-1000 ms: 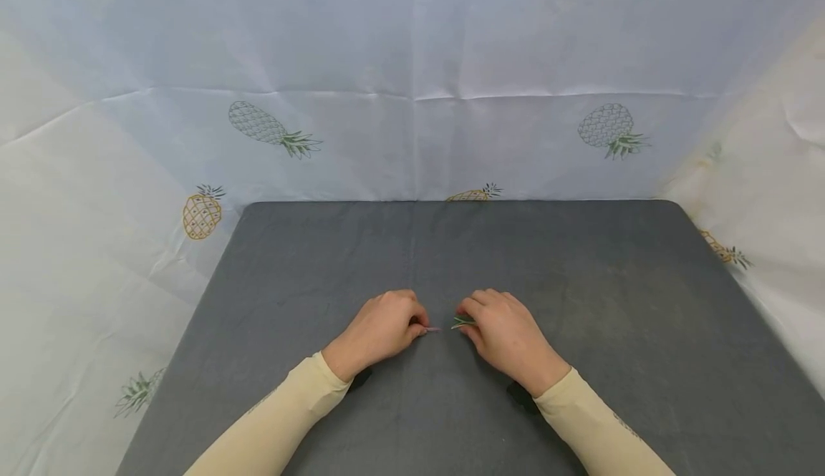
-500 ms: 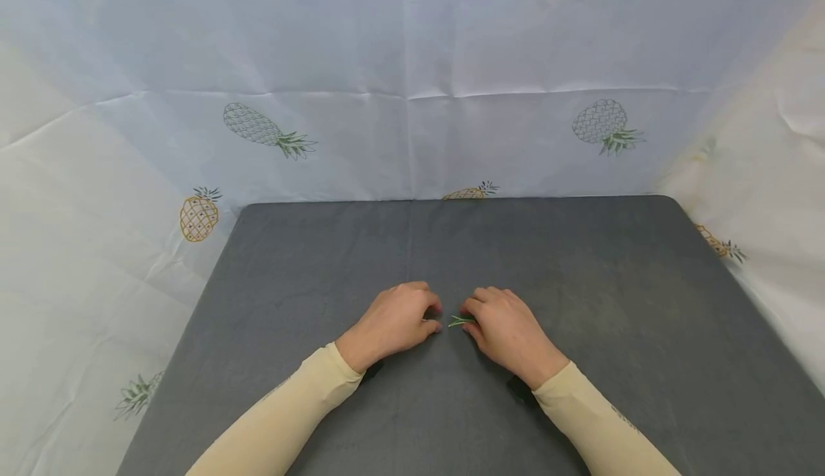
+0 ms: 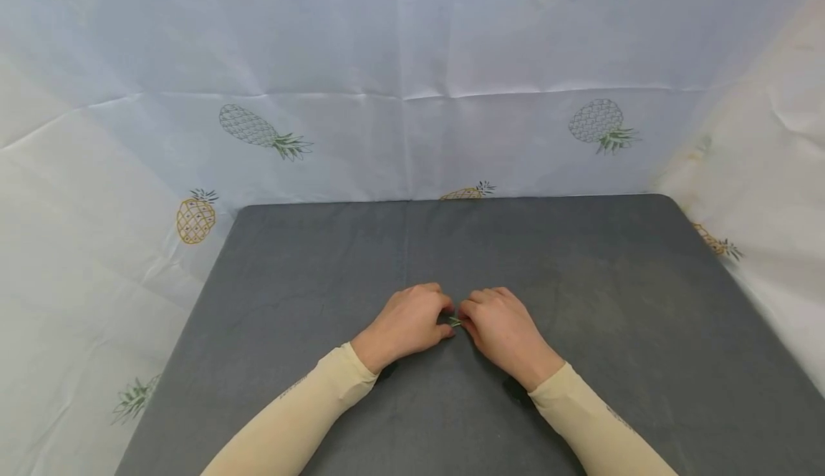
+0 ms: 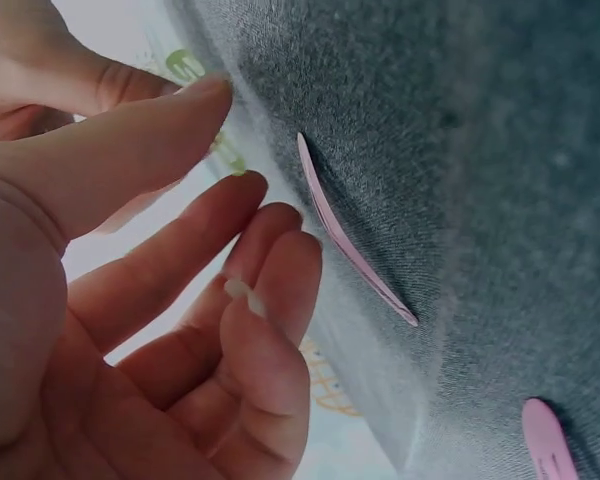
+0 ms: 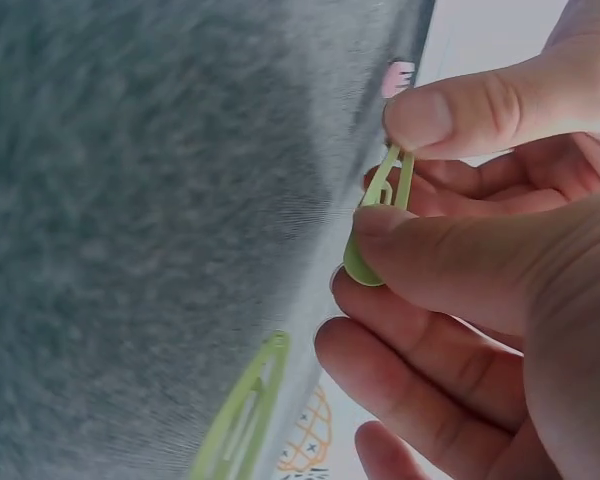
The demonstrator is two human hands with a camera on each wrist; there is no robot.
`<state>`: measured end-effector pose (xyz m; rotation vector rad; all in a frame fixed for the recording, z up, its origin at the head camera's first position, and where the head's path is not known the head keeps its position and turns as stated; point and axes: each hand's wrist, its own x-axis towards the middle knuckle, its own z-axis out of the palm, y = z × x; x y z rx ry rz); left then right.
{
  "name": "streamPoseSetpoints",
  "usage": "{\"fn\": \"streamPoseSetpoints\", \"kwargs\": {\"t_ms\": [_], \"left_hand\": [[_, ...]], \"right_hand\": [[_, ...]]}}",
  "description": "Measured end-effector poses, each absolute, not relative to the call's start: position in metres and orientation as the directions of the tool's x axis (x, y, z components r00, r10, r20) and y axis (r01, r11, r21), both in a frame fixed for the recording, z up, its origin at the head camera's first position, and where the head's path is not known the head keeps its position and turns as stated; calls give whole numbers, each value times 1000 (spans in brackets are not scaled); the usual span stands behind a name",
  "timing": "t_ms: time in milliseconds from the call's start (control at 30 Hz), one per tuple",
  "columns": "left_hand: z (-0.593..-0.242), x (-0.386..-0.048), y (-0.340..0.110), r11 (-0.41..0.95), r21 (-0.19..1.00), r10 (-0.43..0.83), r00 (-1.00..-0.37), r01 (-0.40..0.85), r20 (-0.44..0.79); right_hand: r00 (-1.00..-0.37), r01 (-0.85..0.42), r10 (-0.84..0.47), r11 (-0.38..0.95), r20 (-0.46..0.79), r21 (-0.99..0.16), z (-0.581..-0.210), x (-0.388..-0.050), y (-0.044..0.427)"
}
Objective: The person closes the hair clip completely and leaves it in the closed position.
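My right hand (image 3: 505,329) pinches a green snap hair clip (image 5: 363,262) by its rounded end, between thumb and finger. My left hand (image 3: 409,322) faces it, close by. Its thumb (image 5: 420,118) overlaps the clip's narrow end in the right wrist view; whether it touches is unclear. In the left wrist view its thumb and fingers (image 4: 270,270) stand apart with a gap between. A pink hair clip (image 4: 350,245) lies on the grey cloth beside the left fingers, and part of another pink clip (image 4: 548,440) shows lower right.
Another green hair clip (image 5: 242,410) is on the grey table (image 3: 548,247) near the right hand. A bit of pink (image 5: 398,78) shows beyond the left thumb. White pineapple-printed cloth (image 3: 406,132) hangs behind the table.
One second ago my left hand held a pink clip; its fingers have parted and left it. The left hand has moved right, up to the green clip in my right hand, which barely moved.
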<state>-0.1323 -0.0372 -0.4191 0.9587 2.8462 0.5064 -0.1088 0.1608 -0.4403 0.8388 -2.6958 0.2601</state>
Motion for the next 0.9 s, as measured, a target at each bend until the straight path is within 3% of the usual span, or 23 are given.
{"fn": "streamPoseSetpoints", "kwargs": {"t_ms": [400,900], "left_hand": [[-412,-120,-42,726,320,595,-790,608,151],[-398,-102,-49,704,330,590,-777,629,220]], "right_hand": [[-776,-583,-506,802,376,-125,-423,-95,166],[-752,-616,-528,775,395,-138,-408,-85,166]]}}
